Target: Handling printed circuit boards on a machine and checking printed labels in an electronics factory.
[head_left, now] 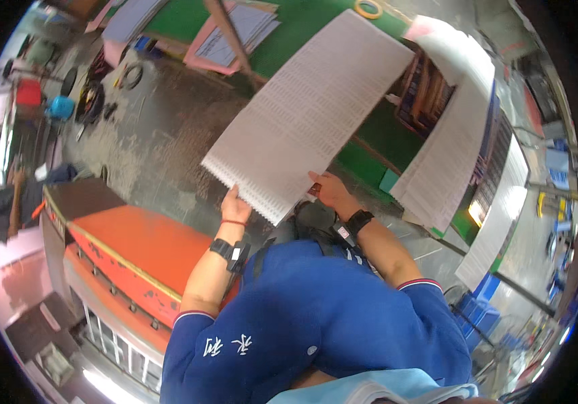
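Note:
A long white printed sheet with a toothed near edge stretches from my hands to the green table. I cannot tell whether it is one sheet or a thin stack. Closed on its near left edge is my left hand, its thumb on top. My right hand grips the near right side, fingers partly tucked under. The far end of the sheet lies on the table by a roll of yellow tape. Dark bands with small boxes sit on both my wrists.
More long white sheets hang over the table's right part, beside a box of dark slats. Pink and white papers lie at the far left. An orange-topped bench stands close on my left. Blue crates are at the right.

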`<state>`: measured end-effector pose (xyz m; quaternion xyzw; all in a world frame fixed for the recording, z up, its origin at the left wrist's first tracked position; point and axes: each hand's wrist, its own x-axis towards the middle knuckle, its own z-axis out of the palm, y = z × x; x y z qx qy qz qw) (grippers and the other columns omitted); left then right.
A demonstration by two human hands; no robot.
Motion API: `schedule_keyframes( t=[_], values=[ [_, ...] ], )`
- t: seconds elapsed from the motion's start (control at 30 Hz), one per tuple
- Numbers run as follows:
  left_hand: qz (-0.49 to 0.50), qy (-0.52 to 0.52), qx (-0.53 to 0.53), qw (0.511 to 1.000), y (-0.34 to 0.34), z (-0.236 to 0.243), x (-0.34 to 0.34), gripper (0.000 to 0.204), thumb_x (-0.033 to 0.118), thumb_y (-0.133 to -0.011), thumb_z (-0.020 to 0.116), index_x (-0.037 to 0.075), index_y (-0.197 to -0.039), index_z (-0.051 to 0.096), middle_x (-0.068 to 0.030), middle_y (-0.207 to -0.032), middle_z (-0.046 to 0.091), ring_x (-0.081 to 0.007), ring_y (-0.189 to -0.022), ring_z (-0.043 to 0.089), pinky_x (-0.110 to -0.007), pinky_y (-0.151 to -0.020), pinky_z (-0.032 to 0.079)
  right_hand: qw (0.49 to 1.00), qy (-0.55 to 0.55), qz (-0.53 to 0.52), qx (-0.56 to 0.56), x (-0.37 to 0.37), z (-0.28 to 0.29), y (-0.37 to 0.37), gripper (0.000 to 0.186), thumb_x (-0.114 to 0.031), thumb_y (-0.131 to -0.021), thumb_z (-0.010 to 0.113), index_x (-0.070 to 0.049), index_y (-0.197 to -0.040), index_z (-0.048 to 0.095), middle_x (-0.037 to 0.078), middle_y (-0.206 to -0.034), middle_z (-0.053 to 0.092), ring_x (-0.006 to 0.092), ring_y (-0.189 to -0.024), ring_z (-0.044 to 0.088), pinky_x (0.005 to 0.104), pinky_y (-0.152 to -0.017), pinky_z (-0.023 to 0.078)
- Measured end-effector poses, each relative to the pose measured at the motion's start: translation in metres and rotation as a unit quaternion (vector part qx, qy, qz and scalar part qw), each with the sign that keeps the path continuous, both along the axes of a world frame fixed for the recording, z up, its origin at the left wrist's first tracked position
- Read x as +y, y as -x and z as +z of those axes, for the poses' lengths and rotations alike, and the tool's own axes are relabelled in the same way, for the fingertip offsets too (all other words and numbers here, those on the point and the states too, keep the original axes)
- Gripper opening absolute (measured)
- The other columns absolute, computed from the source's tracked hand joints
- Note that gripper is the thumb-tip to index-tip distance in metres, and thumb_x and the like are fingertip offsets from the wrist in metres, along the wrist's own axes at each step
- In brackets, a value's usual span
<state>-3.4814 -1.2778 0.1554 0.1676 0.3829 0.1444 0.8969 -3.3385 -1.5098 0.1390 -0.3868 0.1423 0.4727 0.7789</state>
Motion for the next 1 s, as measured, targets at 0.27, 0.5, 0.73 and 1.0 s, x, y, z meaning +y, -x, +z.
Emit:
schedule_keyframes(
  t=[0.27,0.5,0.73,1.0],
  values=[
    [-0.054,-0.07,0.072,0.994,0.013,0.001,0.015,0.019,0.014,-0.086,0.053,0.003,-0.101,0.049,-0.0071,-0.098,0.054,-0.0234,-0.093,0.052,-0.042,-0.086,0.04,1.0,-0.019,0.009,-0.008,0.024,-0.009,-0.004,0.039,-0.006,-0.08,0.062,0.001,-0.116,0.047,0.012,-0.113,0.054,0.0266,-0.103,0.053,0.0405,-0.088,0.045],
    [-0.088,-0.665,0.332,0.663,0.002,0.024,0.077,0.065,0.035,-0.067,0.073,0.0,-0.115,0.046,-0.0174,-0.104,0.057,-0.0289,-0.094,0.055,-0.039,-0.08,0.044,0.999,-0.021,0.03,-0.026,0.021,0.006,-0.012,0.041,-0.003,-0.079,0.063,0.003,-0.116,0.047,0.014,-0.113,0.053,0.0265,-0.099,0.055,0.0389,-0.086,0.047],
    [-0.421,-0.733,0.389,0.367,-0.081,0.096,0.125,0.075,0.054,-0.059,0.071,0.007,-0.115,0.05,-0.0178,-0.103,0.058,-0.034,-0.098,0.055,-0.04,-0.083,0.044,0.998,0.032,-0.015,-0.05,0.035,0.016,-0.015,0.043,-0.005,-0.079,0.064,0.003,-0.117,0.046,0.013,-0.112,0.055,0.026,-0.098,0.056,0.0401,-0.085,0.047],
    [-0.565,-0.668,0.432,0.218,-0.142,0.124,0.149,0.077,0.063,-0.061,0.064,0.003,-0.108,0.057,-0.016,-0.11,0.059,-0.0281,-0.105,0.055,-0.04,-0.087,0.042,0.994,0.078,-0.035,-0.076,0.043,0.034,-0.018,0.04,-0.004,-0.074,0.068,0.006,-0.109,0.053,0.014,-0.102,0.058,0.0259,-0.092,0.058,0.0396,-0.078,0.049]
  ],
)
